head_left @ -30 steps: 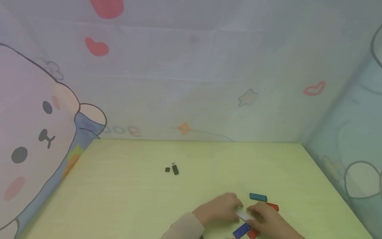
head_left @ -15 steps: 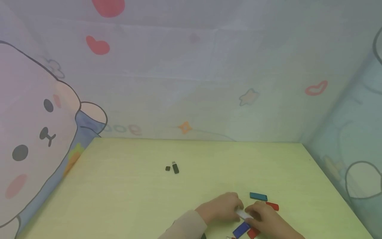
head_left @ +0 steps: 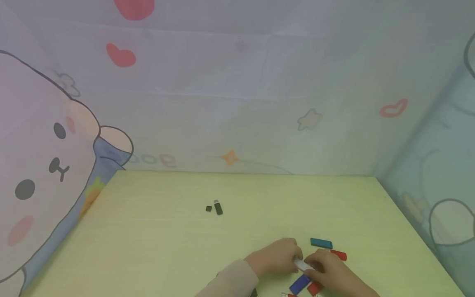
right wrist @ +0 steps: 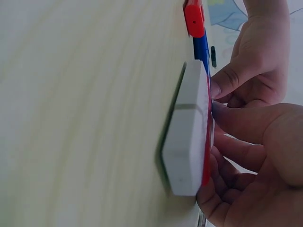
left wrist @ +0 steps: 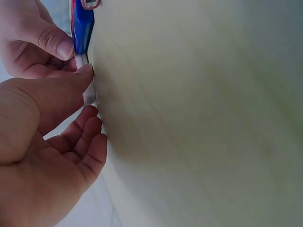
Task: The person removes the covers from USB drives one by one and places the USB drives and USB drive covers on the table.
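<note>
A slim white USB stick (head_left: 303,265) is held between my two hands, just above or on the table. My left hand (head_left: 276,256) pinches one end with thumb and fingers. The other end is pinched by my right hand (head_left: 335,274). In the left wrist view, part of the white stick (left wrist: 90,98) shows below the left thumb; fingers cover the rest. Close to the hands lie a blue USB stick (head_left: 299,284), a red one (head_left: 314,288) and a teal one (head_left: 321,243). Another red stick (head_left: 338,255) is partly behind the right hand.
Farther back on the pale table (head_left: 156,231) lie a black USB stick (head_left: 218,208) and its small loose cap (head_left: 209,208). In the right wrist view, a second white stick (right wrist: 187,142) rests on the table, nearest the camera. A printed cloth (head_left: 208,74) stands behind.
My left hand has shifted slightly to the right, and the gap between the two hands along the white stick has narrowed a little. The other sticks stay where they were.
</note>
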Action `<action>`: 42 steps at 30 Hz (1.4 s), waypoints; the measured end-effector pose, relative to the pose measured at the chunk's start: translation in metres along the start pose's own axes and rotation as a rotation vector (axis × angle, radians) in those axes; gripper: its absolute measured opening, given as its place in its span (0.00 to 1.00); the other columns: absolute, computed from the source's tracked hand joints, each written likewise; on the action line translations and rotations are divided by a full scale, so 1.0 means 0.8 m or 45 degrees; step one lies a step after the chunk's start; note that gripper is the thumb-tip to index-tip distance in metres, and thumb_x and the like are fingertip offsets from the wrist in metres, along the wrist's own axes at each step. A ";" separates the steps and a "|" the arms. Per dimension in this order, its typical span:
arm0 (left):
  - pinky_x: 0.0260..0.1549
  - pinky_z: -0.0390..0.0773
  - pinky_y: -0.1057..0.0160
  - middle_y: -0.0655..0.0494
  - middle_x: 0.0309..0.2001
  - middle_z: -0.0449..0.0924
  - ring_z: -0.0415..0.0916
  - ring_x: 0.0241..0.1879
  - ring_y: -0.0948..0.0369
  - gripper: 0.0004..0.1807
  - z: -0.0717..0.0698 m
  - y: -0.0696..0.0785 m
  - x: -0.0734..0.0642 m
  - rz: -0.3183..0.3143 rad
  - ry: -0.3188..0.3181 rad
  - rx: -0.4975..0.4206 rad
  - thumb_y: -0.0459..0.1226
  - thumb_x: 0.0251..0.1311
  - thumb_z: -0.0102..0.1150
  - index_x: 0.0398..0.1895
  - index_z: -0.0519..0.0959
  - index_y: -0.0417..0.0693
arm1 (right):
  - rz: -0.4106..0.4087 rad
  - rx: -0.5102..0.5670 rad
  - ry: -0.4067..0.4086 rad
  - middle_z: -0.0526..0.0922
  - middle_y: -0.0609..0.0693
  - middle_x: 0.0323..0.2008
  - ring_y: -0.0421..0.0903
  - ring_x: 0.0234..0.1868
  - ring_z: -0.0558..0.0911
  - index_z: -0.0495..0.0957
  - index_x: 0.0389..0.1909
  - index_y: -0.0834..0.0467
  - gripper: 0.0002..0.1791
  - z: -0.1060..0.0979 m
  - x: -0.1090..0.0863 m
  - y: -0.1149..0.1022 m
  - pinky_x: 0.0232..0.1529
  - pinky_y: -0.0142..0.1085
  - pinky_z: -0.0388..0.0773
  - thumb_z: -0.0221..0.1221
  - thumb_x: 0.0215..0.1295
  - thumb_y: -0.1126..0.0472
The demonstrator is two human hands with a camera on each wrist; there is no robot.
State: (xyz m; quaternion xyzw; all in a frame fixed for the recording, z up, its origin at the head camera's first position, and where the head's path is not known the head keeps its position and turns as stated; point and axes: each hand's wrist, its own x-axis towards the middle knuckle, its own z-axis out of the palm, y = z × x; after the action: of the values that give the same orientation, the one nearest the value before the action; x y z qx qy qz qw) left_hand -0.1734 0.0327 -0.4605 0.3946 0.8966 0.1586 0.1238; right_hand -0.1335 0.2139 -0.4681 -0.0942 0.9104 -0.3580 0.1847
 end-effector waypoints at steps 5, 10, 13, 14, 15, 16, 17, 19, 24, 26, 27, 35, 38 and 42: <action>0.33 0.66 0.77 0.65 0.29 0.73 0.65 0.30 0.71 0.10 0.002 0.000 0.001 -0.006 0.003 0.006 0.36 0.51 0.69 0.38 0.85 0.49 | 0.075 0.018 0.011 0.78 0.47 0.35 0.45 0.34 0.73 0.80 0.41 0.60 0.13 0.003 0.001 -0.002 0.37 0.38 0.76 0.66 0.58 0.58; 0.32 0.65 0.77 0.65 0.28 0.73 0.64 0.29 0.71 0.09 0.002 0.001 0.001 -0.010 0.009 0.009 0.36 0.51 0.70 0.36 0.85 0.49 | 0.064 0.018 0.007 0.78 0.47 0.35 0.45 0.35 0.74 0.79 0.42 0.60 0.13 0.003 0.000 -0.003 0.39 0.39 0.76 0.66 0.59 0.59; 0.32 0.66 0.77 0.65 0.27 0.73 0.65 0.28 0.71 0.08 -0.001 0.002 -0.001 -0.010 0.019 0.008 0.35 0.50 0.69 0.35 0.84 0.49 | 0.036 0.018 0.006 0.78 0.47 0.36 0.45 0.36 0.74 0.79 0.43 0.60 0.14 0.002 -0.001 -0.004 0.39 0.40 0.76 0.65 0.59 0.58; 0.32 0.66 0.77 0.65 0.27 0.73 0.65 0.28 0.71 0.07 -0.001 0.003 -0.001 -0.011 0.023 0.010 0.34 0.50 0.69 0.34 0.84 0.49 | 0.030 0.016 0.004 0.78 0.47 0.36 0.45 0.36 0.74 0.78 0.43 0.60 0.14 0.002 -0.001 -0.004 0.39 0.40 0.75 0.65 0.59 0.58; 0.33 0.66 0.77 0.65 0.27 0.73 0.65 0.28 0.71 0.07 -0.002 0.003 -0.001 -0.010 0.027 0.013 0.34 0.50 0.69 0.33 0.83 0.49 | 0.030 0.014 0.005 0.78 0.47 0.36 0.45 0.36 0.74 0.78 0.43 0.59 0.14 0.002 -0.001 -0.004 0.39 0.40 0.75 0.65 0.59 0.57; 0.33 0.67 0.77 0.65 0.27 0.73 0.65 0.28 0.71 0.07 -0.003 0.003 -0.001 -0.007 0.031 0.017 0.34 0.50 0.69 0.33 0.83 0.49 | 0.027 0.012 0.008 0.78 0.46 0.35 0.44 0.36 0.74 0.78 0.43 0.59 0.14 0.002 -0.001 -0.004 0.39 0.40 0.75 0.65 0.60 0.57; 0.33 0.67 0.77 0.65 0.26 0.73 0.65 0.28 0.71 0.06 -0.003 0.003 -0.001 -0.006 0.034 0.019 0.33 0.50 0.68 0.32 0.83 0.49 | 0.022 0.010 0.012 0.78 0.46 0.35 0.44 0.36 0.74 0.78 0.43 0.59 0.14 0.002 -0.001 -0.004 0.39 0.39 0.75 0.65 0.60 0.57; 0.33 0.67 0.77 0.65 0.26 0.72 0.65 0.28 0.70 0.06 -0.004 0.003 -0.001 -0.010 0.036 0.015 0.33 0.50 0.68 0.32 0.82 0.49 | 0.014 0.000 0.018 0.78 0.46 0.34 0.44 0.35 0.74 0.78 0.42 0.58 0.13 0.003 0.000 -0.005 0.38 0.39 0.74 0.65 0.60 0.57; 0.32 0.67 0.76 0.65 0.26 0.73 0.65 0.27 0.70 0.05 -0.005 0.003 -0.003 -0.024 0.041 -0.033 0.31 0.51 0.67 0.31 0.81 0.49 | 0.061 -0.012 0.027 0.78 0.46 0.31 0.44 0.32 0.74 0.78 0.41 0.58 0.09 0.004 0.002 -0.009 0.36 0.38 0.74 0.64 0.60 0.61; 0.31 0.67 0.76 0.65 0.26 0.74 0.65 0.27 0.70 0.05 -0.006 0.004 -0.004 -0.031 0.046 -0.067 0.31 0.52 0.66 0.30 0.80 0.49 | 0.072 -0.010 0.029 0.77 0.46 0.29 0.44 0.31 0.74 0.78 0.40 0.58 0.08 0.004 0.003 -0.010 0.34 0.36 0.73 0.64 0.60 0.63; 0.31 0.68 0.76 0.64 0.26 0.75 0.66 0.27 0.70 0.05 -0.006 0.004 -0.004 -0.036 0.044 -0.086 0.30 0.53 0.65 0.30 0.80 0.49 | 0.057 -0.009 0.031 0.77 0.46 0.29 0.44 0.30 0.74 0.79 0.40 0.58 0.08 0.004 0.003 -0.009 0.33 0.36 0.73 0.64 0.60 0.63; 0.30 0.69 0.76 0.65 0.25 0.75 0.67 0.26 0.70 0.06 -0.006 0.001 -0.008 -0.067 0.043 -0.208 0.30 0.55 0.63 0.30 0.77 0.50 | -0.112 -0.037 0.038 0.77 0.44 0.29 0.41 0.28 0.74 0.80 0.39 0.57 0.05 -0.001 0.001 -0.009 0.28 0.30 0.71 0.62 0.62 0.63; 0.31 0.69 0.76 0.65 0.25 0.74 0.68 0.26 0.71 0.06 -0.008 -0.004 -0.013 -0.057 0.060 -0.258 0.31 0.56 0.63 0.30 0.76 0.50 | -0.146 -0.069 0.049 0.78 0.42 0.31 0.41 0.30 0.73 0.81 0.40 0.56 0.06 -0.002 0.001 -0.013 0.30 0.30 0.72 0.62 0.62 0.62; 0.31 0.70 0.76 0.66 0.26 0.75 0.68 0.27 0.72 0.05 -0.015 -0.011 -0.022 -0.033 0.079 -0.308 0.32 0.58 0.61 0.30 0.75 0.50 | -0.263 -0.136 0.074 0.77 0.40 0.32 0.37 0.32 0.72 0.82 0.41 0.53 0.07 -0.005 0.001 -0.020 0.32 0.29 0.72 0.62 0.63 0.61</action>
State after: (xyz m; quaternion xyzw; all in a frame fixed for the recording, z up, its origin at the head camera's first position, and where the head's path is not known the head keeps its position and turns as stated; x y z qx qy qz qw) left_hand -0.1717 0.0114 -0.4515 0.3600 0.8793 0.2762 0.1448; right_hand -0.1355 0.2046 -0.4546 -0.1869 0.9186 -0.3286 0.1150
